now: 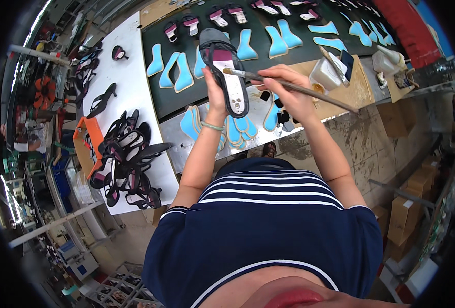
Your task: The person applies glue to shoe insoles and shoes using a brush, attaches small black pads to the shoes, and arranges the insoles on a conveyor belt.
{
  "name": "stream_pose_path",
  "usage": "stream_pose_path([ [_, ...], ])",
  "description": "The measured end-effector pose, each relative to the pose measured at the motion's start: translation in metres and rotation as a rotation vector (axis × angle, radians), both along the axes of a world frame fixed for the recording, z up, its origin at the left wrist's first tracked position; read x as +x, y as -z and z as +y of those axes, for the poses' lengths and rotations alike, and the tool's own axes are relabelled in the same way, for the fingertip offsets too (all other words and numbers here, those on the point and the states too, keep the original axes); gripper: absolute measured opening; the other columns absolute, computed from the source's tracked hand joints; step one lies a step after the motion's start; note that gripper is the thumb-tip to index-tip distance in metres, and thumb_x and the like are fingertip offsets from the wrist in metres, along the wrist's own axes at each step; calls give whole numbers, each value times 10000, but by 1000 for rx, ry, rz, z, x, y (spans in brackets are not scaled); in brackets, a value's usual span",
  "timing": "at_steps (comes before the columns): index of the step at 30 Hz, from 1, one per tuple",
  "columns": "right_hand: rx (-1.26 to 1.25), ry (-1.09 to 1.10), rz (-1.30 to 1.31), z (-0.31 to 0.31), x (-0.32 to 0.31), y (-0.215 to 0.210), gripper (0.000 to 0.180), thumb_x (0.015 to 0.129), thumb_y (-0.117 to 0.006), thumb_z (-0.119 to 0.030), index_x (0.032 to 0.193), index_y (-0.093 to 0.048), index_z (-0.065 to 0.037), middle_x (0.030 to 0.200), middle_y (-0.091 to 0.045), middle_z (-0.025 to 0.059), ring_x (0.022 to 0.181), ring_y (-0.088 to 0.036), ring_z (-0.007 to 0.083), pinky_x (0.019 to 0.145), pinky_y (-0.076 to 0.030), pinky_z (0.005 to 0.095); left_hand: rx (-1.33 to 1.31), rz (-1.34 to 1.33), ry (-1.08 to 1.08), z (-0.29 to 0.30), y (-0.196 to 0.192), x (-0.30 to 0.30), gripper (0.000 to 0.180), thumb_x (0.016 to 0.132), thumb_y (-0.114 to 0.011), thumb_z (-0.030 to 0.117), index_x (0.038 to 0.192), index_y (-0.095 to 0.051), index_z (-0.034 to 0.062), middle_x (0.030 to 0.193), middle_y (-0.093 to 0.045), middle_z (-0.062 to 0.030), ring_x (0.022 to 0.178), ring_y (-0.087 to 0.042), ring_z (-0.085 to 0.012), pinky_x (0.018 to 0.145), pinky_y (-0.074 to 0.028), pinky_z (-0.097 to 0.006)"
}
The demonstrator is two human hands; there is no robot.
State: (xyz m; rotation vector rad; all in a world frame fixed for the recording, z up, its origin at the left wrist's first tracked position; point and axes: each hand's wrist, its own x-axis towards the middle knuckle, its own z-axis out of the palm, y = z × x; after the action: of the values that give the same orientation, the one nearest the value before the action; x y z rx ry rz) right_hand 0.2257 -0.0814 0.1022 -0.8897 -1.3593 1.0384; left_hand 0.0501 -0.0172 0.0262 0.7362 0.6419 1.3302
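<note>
My left hand (pixel 216 97) is closed round the side of a black strappy sandal (pixel 234 90), held up with its pale footbed facing me. A purple patch shows under the straps near the toe. In my right hand (pixel 289 95) is a long-handled brush (pixel 309 92), gripped between thumb and fingers. Its bristle end lies over the sandal's footbed; whether it touches cannot be made out. Below the sandal, light blue insoles (pixel 238 128) with tan edges lie stacked on the table's near edge. Small black pieces (pixel 284 117) sit beneath my right hand.
More blue insoles (pixel 245 45) and several sandals (pixel 218 18) lie on the dark green surface (pixel 204 95). At right, a white container (pixel 326 74) stands on brown cardboard (pixel 362 84). A sandal pile (pixel 130 154) and an orange box (pixel 86 141) occupy the white table (pixel 135 77) at left.
</note>
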Motion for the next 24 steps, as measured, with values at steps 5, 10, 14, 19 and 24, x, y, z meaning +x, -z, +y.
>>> stream_pose_path([
  [5, 264, 226, -318, 31, -42, 16, 151, 832, -629, -6, 970, -666, 43, 867, -650, 117, 753, -663, 169, 647, -521, 256, 2, -82, -30, -1, 3, -2, 527, 976, -245, 584, 1218, -396, 141, 1111, -542, -51, 966, -571, -161, 812, -494, -304],
  [10, 214, 245, -299, 23, -59, 19, 140, 782, -675, -27, 911, -686, 28, 791, -659, 112, 659, -646, 190, 587, -499, 267, 17, -47, -152, 2, 8, -8, 539, 975, -256, 584, 1239, -381, 131, 1117, -518, -49, 986, -547, -166, 845, -472, -314],
  [14, 349, 359, -346, 35, -67, 20, 157, 786, -685, -16, 937, -695, 21, 837, -682, 118, 737, -650, 195, 661, -500, 267, 38, -75, -190, 8, 9, -8, 522, 976, -255, 583, 1215, -380, 136, 1119, -508, -47, 1000, -536, -168, 856, -465, -317],
  [19, 533, 470, -460, 50, -79, 31, 174, 748, -706, -14, 921, -704, 2, 850, -700, 115, 785, -651, 231, 710, -512, 310, 46, -63, -264, 19, 23, -11, 580, 964, -239, 609, 1205, -450, 126, 1113, -551, -39, 1009, -561, -172, 868, -473, -317],
  [24, 580, 528, -555, 56, -82, 38, 169, 742, -719, -65, 908, -715, -37, 835, -704, 74, 773, -642, 214, 698, -486, 318, 85, -26, -323, 19, 17, -9, 502, 990, -207, 558, 1221, -393, 153, 1145, -532, -47, 1028, -553, -178, 887, -461, -330],
])
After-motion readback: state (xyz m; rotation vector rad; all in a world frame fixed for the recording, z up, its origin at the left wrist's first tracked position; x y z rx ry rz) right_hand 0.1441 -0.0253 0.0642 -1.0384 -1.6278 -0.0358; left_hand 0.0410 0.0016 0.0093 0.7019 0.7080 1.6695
